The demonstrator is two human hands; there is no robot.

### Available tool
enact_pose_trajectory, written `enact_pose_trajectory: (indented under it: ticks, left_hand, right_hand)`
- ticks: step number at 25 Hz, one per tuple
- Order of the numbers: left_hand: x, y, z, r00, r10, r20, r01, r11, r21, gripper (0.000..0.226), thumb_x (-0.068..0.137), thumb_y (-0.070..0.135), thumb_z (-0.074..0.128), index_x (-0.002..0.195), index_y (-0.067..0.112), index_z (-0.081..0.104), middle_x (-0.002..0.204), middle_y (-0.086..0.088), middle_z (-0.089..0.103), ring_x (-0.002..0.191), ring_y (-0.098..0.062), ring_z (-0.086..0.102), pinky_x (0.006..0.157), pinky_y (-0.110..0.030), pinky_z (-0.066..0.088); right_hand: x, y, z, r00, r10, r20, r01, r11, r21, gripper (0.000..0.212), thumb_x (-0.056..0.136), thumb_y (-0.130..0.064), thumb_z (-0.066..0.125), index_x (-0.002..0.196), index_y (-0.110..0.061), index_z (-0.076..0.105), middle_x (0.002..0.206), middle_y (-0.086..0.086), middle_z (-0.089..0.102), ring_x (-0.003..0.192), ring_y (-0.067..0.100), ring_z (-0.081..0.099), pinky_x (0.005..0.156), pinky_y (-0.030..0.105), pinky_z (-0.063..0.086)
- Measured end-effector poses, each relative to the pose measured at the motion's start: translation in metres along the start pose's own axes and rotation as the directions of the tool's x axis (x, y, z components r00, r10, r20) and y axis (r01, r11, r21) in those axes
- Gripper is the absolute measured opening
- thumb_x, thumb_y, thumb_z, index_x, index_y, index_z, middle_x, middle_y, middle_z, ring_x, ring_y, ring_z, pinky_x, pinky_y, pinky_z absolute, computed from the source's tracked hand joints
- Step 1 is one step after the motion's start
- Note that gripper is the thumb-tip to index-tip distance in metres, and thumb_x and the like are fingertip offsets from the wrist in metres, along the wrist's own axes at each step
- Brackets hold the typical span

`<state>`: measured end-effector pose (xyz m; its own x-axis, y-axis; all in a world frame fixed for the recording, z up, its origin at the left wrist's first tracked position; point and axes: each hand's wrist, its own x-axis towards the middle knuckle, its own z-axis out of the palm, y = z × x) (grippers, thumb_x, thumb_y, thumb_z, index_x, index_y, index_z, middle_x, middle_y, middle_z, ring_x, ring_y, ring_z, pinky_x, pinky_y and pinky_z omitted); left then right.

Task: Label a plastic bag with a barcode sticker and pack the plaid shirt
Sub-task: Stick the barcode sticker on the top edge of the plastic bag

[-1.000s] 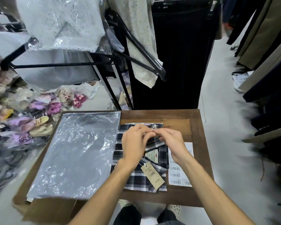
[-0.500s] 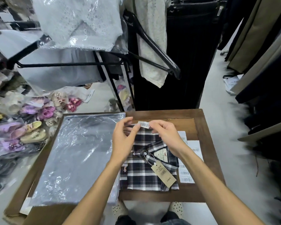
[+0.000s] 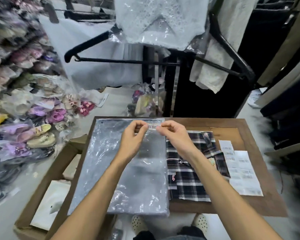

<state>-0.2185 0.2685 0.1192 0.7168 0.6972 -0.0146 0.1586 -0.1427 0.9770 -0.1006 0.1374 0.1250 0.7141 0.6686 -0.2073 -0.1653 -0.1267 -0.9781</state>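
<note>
At the bottom of the frame I see my own feet in spotted shoes (image 3: 200,222) on the pale floor, just below the near edge of the desk (image 3: 253,203). My two bare forearms run up from the lower corners toward the middle. On the desk's left half lies the clear plastic bag (image 3: 111,170), flat and glossy, its near edge hanging a little over the desk's edge. Just right of it, touching its edge, lies the folded plaid shirt (image 3: 187,184), dark with white checks. Further right on the wood sit white sheets of barcode labels (image 3: 244,174), blurred so the print cannot be read.

Higher up, over the far end of the bag, my left hand (image 3: 132,135) and my right hand (image 3: 173,134) face each other. Each pinches one end of a small barcode sticker (image 3: 154,126) between thumb and forefinger, stretched level between them, near the bag's top edge; I cannot tell whether it touches the plastic.

At lower left, beside the desk, an open cardboard box (image 3: 47,196) holds white packets. Beyond it, in the left of the frame, bagged slippers (image 3: 42,132) in purple, pink and cream are heaped. At the top hang bagged garments on black hangers (image 3: 111,60).
</note>
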Motion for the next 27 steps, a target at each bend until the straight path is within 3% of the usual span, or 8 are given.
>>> enact_pose_trajectory:
  ticks: [4,8,11,15,20,22,27]
  left_hand:
    - [0.014,-0.012,-0.061,0.999,0.031,-0.029,-0.03,0.999,0.02,0.005,0.099,0.02,0.065,0.1,0.016,0.068,0.09,0.005,0.07,0.083,-0.007,0.063,0.076,-0.018,0.05]
    - [0.022,-0.024,-0.113,0.997,0.019,-0.073,-0.013,0.997,0.073,0.004,0.099,0.021,0.066,0.102,0.019,0.067,0.094,0.01,0.069,0.083,0.008,0.061,0.078,-0.011,0.049]
    - [0.033,-0.035,-0.145,0.996,-0.006,-0.092,0.017,0.993,0.113,0.005,0.098,0.025,0.067,0.103,0.023,0.068,0.093,0.012,0.069,0.081,0.009,0.061,0.076,-0.009,0.047]
    - [0.049,-0.044,-0.176,0.992,-0.022,-0.122,0.036,0.992,0.118,0.005,0.098,0.023,0.067,0.099,0.027,0.067,0.092,0.013,0.07,0.081,0.009,0.062,0.076,-0.008,0.047]
    - [0.069,-0.054,-0.203,0.985,-0.041,-0.168,0.057,0.994,0.09,0.007,0.096,0.018,0.069,0.103,0.02,0.07,0.089,0.012,0.071,0.076,0.011,0.063,0.076,-0.009,0.048]
    - [0.077,-0.059,-0.211,0.984,-0.052,-0.171,0.064,0.996,0.065,0.009,0.094,0.017,0.072,0.102,0.021,0.07,0.086,0.011,0.072,0.076,0.008,0.065,0.076,-0.012,0.05]
    - [0.105,-0.083,-0.225,0.972,-0.142,-0.186,0.148,0.989,0.018,0.027,0.084,0.023,0.08,0.103,0.031,0.062,0.075,0.008,0.075,0.081,-0.015,0.071,0.087,-0.036,0.055]
  right_hand:
    - [0.017,-0.003,0.059,0.998,-0.053,0.023,0.054,0.998,-0.032,0.02,0.087,-0.019,0.077,0.104,-0.009,0.074,0.086,-0.003,0.073,0.075,0.0,0.065,0.068,0.013,0.049]
    - [0.034,0.0,0.11,0.997,-0.029,0.076,0.032,0.999,-0.038,0.013,0.087,-0.017,0.077,0.099,-0.018,0.073,0.085,-0.001,0.073,0.076,0.002,0.067,0.068,0.013,0.05]
    - [0.048,0.0,0.141,0.995,-0.035,0.098,0.039,0.999,-0.037,0.014,0.086,-0.012,0.078,0.097,-0.019,0.073,0.08,-0.002,0.072,0.072,0.003,0.066,0.069,0.017,0.05]
    - [0.067,-0.006,0.172,0.989,-0.049,0.142,0.055,0.998,-0.034,0.032,0.088,-0.005,0.074,0.116,-0.017,0.063,0.068,-0.009,0.071,0.07,0.001,0.066,0.071,0.017,0.052]
    - [0.088,0.0,0.206,0.992,-0.065,0.109,0.071,0.996,-0.053,0.038,0.088,-0.003,0.073,0.123,-0.013,0.063,0.075,-0.002,0.072,0.072,0.002,0.066,0.074,0.018,0.052]
    - [0.096,0.003,0.213,0.994,-0.068,0.086,0.074,0.994,-0.076,0.035,0.085,-0.005,0.075,0.118,-0.013,0.066,0.072,-0.002,0.072,0.07,0.004,0.065,0.074,0.021,0.052]
    - [0.129,0.021,0.231,1.0,0.002,0.018,0.001,0.985,-0.171,0.03,0.08,-0.011,0.081,0.102,-0.021,0.063,0.069,-0.002,0.072,0.072,0.011,0.065,0.084,0.04,0.054]
